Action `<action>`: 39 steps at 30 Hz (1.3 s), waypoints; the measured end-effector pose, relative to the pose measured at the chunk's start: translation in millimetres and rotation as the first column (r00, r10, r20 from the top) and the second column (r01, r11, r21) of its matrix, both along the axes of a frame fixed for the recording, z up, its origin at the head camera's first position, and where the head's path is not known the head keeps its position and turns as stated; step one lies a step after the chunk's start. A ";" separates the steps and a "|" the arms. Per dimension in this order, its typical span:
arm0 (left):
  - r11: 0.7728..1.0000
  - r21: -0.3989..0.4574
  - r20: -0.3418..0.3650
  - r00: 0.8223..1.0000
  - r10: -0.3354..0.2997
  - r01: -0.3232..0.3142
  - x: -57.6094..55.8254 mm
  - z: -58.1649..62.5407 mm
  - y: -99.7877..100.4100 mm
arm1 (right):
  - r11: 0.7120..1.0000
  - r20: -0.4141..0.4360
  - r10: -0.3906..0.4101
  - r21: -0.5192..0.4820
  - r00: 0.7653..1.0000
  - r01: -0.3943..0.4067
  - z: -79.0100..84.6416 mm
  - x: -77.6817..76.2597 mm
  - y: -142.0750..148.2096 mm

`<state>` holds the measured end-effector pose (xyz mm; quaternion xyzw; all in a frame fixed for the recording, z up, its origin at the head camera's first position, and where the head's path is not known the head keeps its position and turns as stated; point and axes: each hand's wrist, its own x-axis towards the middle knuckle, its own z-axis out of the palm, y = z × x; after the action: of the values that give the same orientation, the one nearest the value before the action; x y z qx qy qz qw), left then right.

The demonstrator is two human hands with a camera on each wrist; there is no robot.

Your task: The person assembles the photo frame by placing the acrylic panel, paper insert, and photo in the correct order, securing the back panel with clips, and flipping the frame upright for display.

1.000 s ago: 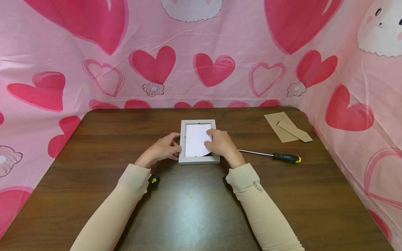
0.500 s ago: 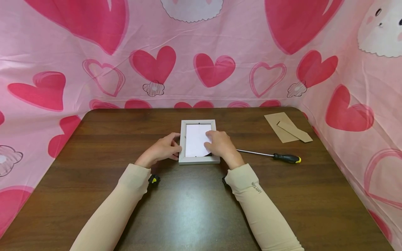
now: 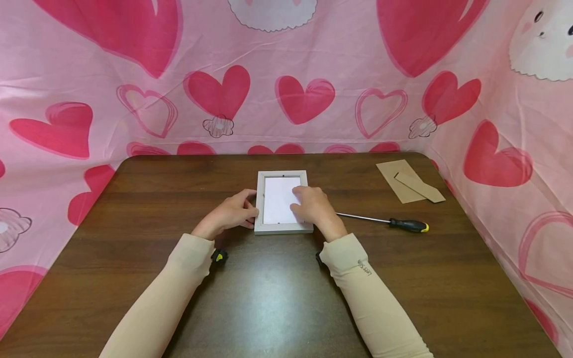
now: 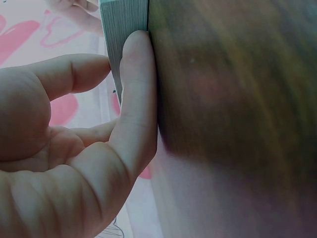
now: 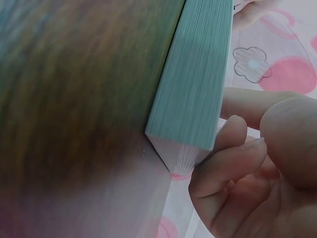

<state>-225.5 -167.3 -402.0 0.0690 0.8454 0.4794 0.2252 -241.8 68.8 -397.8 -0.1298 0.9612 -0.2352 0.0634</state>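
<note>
A light grey picture frame (image 3: pixel 283 228) lies back up near the middle of the table. Inside its rim sits a white sheet (image 3: pixel 276 200), flat in the opening. My left hand (image 3: pixel 227 214) holds the frame's left side, one finger (image 4: pixel 138 89) along the outer edge and the thumb at the upper edge. From the right, my right hand (image 3: pixel 317 206) reaches over the rim, with thumb and index finger touching the sheet's right part. In the right wrist view, the other fingers (image 5: pixel 223 171) bend beside the frame's corner (image 5: pixel 190 99). The right hand covers part of the right rim.
A screwdriver (image 3: pixel 407 225) with a black and yellow handle lies right of the frame, its shaft pointing left. Farther back right is a brown backing board (image 3: pixel 400 181) with a stand leg (image 3: pixel 421 188). Pink heart-print cloth (image 3: pixel 286 54) hangs behind the wooden table (image 3: pixel 268 288).
The sheet's lower right corner, raised earlier with a dark gap beneath it, now lies down in the frame. My right hand has shifted slightly left; my left hand stays in place.
</note>
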 end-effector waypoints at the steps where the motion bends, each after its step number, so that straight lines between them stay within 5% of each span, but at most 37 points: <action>1: 1.000 0.000 -0.001 1.000 -0.001 0.001 -0.2 -0.3 -0.1 | 1.000 0.002 0.000 -0.004 1.000 0.000 0.2 0.2 -0.1; 29: 1.000 -0.014 -0.008 1.000 0.003 -0.003 -1.1 0.2 -1.4 | 0.997 0.012 0.003 -0.071 1.000 -0.002 2.0 -1.6 2.1; 39: 1.000 -0.015 0.001 1.000 0.009 -0.009 -1.2 0.3 -0.8 | 0.988 -0.007 -0.018 -0.156 1.000 0.016 15.5 -3.3 17.1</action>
<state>-226.8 -168.0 -401.7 0.0634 0.8493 0.4738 0.2239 -245.1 85.9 -382.3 -0.1271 0.9411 -0.3097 0.0469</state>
